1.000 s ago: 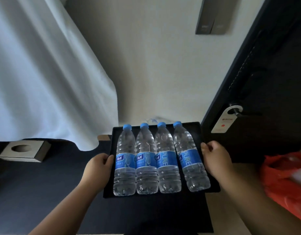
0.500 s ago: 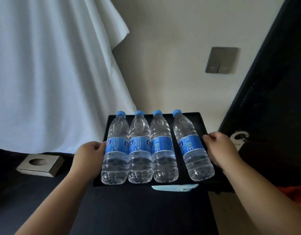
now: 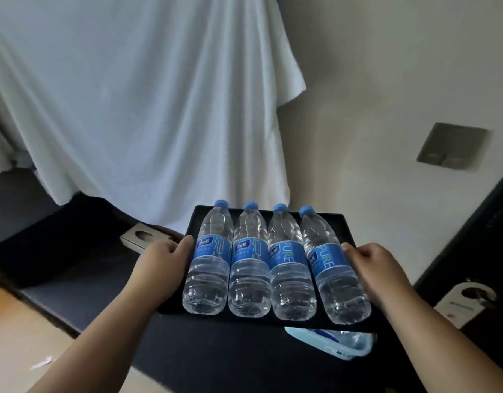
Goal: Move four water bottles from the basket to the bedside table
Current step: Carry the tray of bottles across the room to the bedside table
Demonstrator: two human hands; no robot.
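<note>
Several clear water bottles (image 3: 251, 262) with blue caps and blue labels lie side by side on a shallow black tray (image 3: 339, 225), caps pointing away from me. My left hand (image 3: 162, 260) grips the tray's left edge and my right hand (image 3: 372, 265) grips its right edge. The tray is held in the air above a dark surface (image 3: 216, 350). Just below the tray's near right corner, a pale blue basket (image 3: 332, 343) with plastic inside peeks out.
A white sheet (image 3: 131, 95) hangs at the left and back. A grey tissue box (image 3: 144, 236) sits on the dark surface left of the tray. A beige wall carries a switch plate (image 3: 451, 147). A dark door with a hanging tag (image 3: 460, 304) stands at the right.
The tray with the bottles has risen and shifted right in view, both hands still on its edges. The pale blue basket under its near right corner shows more.
</note>
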